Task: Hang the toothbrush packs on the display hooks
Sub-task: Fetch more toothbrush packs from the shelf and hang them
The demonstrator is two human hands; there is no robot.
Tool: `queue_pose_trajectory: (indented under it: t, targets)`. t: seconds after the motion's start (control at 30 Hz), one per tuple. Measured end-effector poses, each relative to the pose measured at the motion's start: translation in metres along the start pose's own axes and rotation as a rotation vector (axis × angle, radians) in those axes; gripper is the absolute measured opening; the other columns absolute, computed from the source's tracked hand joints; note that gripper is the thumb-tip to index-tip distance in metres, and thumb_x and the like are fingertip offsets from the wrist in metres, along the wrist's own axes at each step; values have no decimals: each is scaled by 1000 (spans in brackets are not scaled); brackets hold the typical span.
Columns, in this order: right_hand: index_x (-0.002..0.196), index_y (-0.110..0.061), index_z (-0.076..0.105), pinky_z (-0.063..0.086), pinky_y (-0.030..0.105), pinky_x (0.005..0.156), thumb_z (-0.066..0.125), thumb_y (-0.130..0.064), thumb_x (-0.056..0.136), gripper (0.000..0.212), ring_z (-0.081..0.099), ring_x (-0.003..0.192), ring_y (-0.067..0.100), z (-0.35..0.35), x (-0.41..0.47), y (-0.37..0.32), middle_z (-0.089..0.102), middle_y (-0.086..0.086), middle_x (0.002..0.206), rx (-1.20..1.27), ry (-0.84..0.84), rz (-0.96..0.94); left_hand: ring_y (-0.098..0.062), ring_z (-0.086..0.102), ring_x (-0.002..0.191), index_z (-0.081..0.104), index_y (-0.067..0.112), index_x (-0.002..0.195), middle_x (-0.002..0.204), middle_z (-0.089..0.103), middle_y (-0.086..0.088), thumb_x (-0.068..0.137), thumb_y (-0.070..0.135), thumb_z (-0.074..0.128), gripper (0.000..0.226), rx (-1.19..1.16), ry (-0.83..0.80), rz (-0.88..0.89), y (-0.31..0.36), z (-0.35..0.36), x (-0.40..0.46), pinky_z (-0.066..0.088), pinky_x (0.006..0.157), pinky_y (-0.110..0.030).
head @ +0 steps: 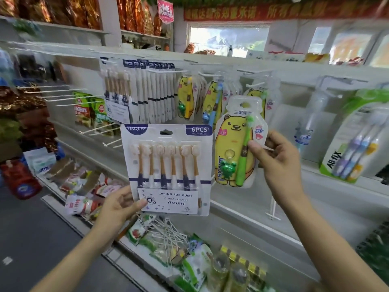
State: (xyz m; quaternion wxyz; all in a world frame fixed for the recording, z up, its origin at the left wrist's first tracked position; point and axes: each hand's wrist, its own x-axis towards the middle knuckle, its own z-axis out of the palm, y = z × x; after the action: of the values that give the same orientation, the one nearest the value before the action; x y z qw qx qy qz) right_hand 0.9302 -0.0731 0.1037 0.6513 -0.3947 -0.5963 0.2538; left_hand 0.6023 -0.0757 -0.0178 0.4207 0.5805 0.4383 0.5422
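My left hand [117,209] grips the bottom left corner of a white six-piece toothbrush pack [168,169], held upright in front of the display wall. My right hand [273,159] pinches the right edge of a yellow bear-shaped child's toothbrush pack [235,144] with a green brush and frog charm. Above, matching six-piece packs [143,93] hang in a row on a hook, and bear packs [189,98] hang on the white hooks to the right. One white hook [254,84] juts out just above the bear pack I hold.
Bare white hooks [63,95] stick out on the left. An All-fix toothbrush pack [353,144] hangs at the right. Loose hooks [168,234] and snack bags [84,205] lie on the lower shelf. Dark floor lies at lower left.
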Motion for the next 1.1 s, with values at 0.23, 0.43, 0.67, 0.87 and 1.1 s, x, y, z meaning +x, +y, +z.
queue_pose_trajectory:
  t: [0.23, 0.43, 0.67, 0.87, 1.1]
  targets:
    - [107, -12, 68, 60, 43, 76, 64, -4, 95, 16, 72, 92, 20, 25, 14, -13, 76, 0, 101, -71, 171, -87, -20, 73, 94, 68, 3, 111, 104, 77, -4, 83, -7, 64, 30, -46, -71, -16, -22, -22, 46, 60, 74, -25]
    - [102, -23, 71, 58, 40, 78, 64, -3, 94, 23, 69, 92, 21, 49, 21, -10, 76, -4, 97, -135, 308, -89, -12, 74, 83, 70, 11, 103, 95, 78, 3, 82, -10, 66, 30, -66, -136, -119, -33, -50, 82, 57, 66, -18]
    - [95, -24, 71, 58, 50, 78, 65, -6, 92, 19, 69, 89, 24, 67, 26, -9, 76, -2, 93, -197, 463, -58, -11, 74, 81, 69, 12, 105, 93, 79, 3, 81, -13, 66, 35, -95, -227, -143, -42, -67, 110, 57, 64, -17]
    - [97, -24, 71, 56, 49, 80, 65, -9, 91, 18, 66, 87, 20, 73, 24, -4, 73, -3, 91, -182, 569, -94, -9, 74, 77, 69, 11, 104, 90, 79, 1, 81, -14, 65, 33, -120, -278, -146, -47, -65, 116, 56, 63, -16]
    - [96, -19, 71, 56, 45, 79, 63, -4, 94, 17, 67, 84, 17, 62, 36, 3, 74, -4, 87, -165, 588, -15, -22, 73, 89, 69, 12, 108, 97, 78, -3, 77, 2, 77, 34, -145, -342, -122, -52, -62, 120, 58, 68, -21]
